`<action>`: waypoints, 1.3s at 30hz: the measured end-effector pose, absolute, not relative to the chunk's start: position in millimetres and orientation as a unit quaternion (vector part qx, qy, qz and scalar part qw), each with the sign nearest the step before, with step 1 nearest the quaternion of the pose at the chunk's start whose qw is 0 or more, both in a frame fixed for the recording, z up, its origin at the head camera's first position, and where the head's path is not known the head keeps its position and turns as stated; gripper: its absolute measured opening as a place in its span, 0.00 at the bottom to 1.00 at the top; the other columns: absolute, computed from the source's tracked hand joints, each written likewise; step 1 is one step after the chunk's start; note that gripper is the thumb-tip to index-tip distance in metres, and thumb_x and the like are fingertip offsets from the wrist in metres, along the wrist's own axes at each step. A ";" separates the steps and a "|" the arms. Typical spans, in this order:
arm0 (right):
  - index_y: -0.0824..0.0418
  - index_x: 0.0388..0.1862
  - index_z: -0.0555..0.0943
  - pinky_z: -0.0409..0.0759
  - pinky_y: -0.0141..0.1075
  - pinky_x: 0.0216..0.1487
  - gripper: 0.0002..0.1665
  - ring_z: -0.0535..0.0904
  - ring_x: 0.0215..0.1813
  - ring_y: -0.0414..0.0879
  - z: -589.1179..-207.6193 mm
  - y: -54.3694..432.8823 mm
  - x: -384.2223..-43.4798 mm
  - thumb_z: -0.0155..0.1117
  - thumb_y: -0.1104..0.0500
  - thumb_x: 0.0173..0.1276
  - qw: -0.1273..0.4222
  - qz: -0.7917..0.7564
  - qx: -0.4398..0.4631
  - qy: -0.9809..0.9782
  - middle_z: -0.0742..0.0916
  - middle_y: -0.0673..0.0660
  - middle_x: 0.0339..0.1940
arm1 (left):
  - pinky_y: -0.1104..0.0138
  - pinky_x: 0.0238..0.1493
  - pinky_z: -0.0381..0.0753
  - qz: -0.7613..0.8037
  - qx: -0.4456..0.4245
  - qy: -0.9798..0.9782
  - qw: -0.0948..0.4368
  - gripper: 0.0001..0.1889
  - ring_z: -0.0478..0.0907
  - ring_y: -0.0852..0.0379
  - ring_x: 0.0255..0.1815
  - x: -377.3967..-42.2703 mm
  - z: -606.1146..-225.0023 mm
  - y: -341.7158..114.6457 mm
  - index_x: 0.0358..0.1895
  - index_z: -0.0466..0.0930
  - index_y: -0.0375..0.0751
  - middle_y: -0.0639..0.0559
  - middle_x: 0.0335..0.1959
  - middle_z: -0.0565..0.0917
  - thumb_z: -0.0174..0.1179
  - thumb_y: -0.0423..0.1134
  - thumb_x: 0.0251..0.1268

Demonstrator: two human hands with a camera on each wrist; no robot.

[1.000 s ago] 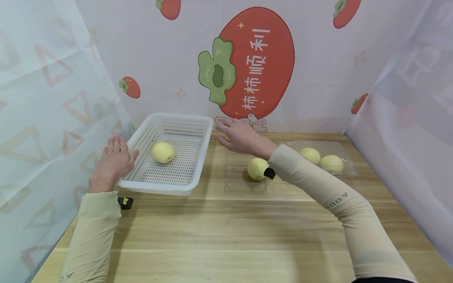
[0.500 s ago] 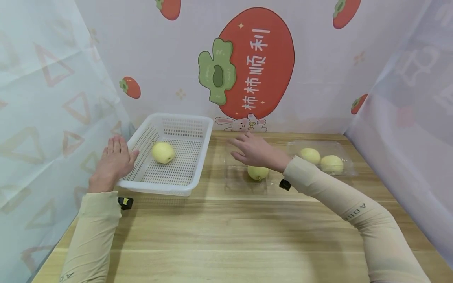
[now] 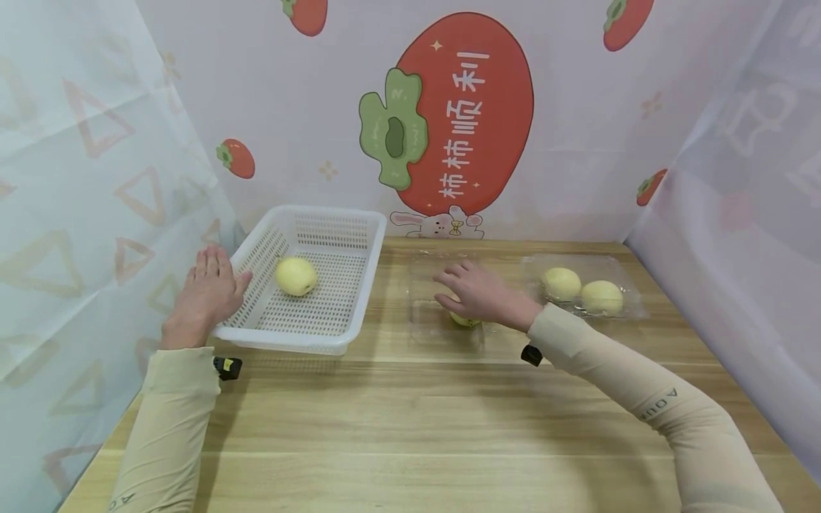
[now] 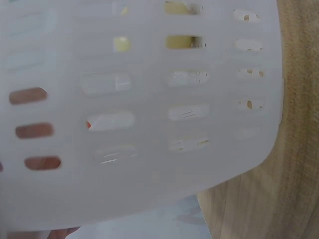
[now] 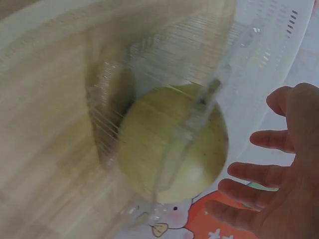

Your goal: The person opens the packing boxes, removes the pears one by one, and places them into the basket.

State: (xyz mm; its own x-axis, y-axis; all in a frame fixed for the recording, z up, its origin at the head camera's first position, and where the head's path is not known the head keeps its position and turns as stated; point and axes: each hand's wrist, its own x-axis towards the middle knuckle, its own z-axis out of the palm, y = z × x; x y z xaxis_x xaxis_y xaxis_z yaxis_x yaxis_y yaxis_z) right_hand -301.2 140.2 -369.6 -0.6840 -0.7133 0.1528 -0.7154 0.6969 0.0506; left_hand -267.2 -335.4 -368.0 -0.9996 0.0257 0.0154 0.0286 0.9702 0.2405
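A white slotted basket (image 3: 327,345) stands at left with one pale yellow pear (image 3: 296,276) inside. My left hand (image 3: 208,296) holds its left rim, thumb on the inner side and straight fingers outside. Skin shows through several slots of the basket wall (image 4: 149,186) in the left wrist view. My right hand (image 3: 481,292) hovers with spread fingers over a clear plastic box (image 3: 426,331) in the middle of the table. Under that hand, a pear (image 5: 164,144) sits in the box, partly hidden in the head view. Nothing is between the right hand's fingers (image 5: 259,174).
Farther right, another clear plastic box (image 3: 622,267) holds two pears (image 3: 601,296). The wooden table (image 3: 398,427) runs forward to the body. Printed cloth walls (image 3: 308,107) close off the back and both sides.
My right hand has moved from beside the basket to the right and nearer, down over the middle box, now covering much of its pear. The left hand, basket and pears have stayed put.
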 end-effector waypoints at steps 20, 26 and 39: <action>0.59 0.59 0.80 0.79 0.52 0.57 0.23 0.77 0.57 0.57 -397.7 151.8 -295.7 0.57 0.47 0.74 0.086 0.043 0.363 -0.927 0.84 0.60 0.55 | 0.35 0.75 0.33 -0.124 -0.014 -0.992 0.005 0.44 0.22 0.27 0.76 -267.9 -368.4 -337.4 0.72 0.23 0.18 0.22 0.74 0.24 0.25 0.58 0.79; 0.59 0.56 0.82 0.80 0.51 0.54 0.22 0.77 0.54 0.56 -403.3 151.2 -295.8 0.57 0.47 0.74 0.086 0.043 0.353 -0.931 0.83 0.60 0.53 | 0.35 0.75 0.33 -0.127 -0.015 -0.992 0.007 0.44 0.22 0.27 0.76 -269.1 -370.3 -337.8 0.72 0.23 0.18 0.23 0.74 0.24 0.25 0.58 0.78; 0.57 0.52 0.82 0.76 0.56 0.52 0.17 0.73 0.53 0.61 -404.2 145.3 -294.5 0.61 0.51 0.70 0.051 0.022 0.343 -0.938 0.81 0.62 0.50 | 0.35 0.75 0.33 -0.127 -0.010 -0.992 0.006 0.44 0.22 0.27 0.76 -268.5 -370.1 -337.1 0.72 0.23 0.19 0.22 0.74 0.25 0.26 0.58 0.79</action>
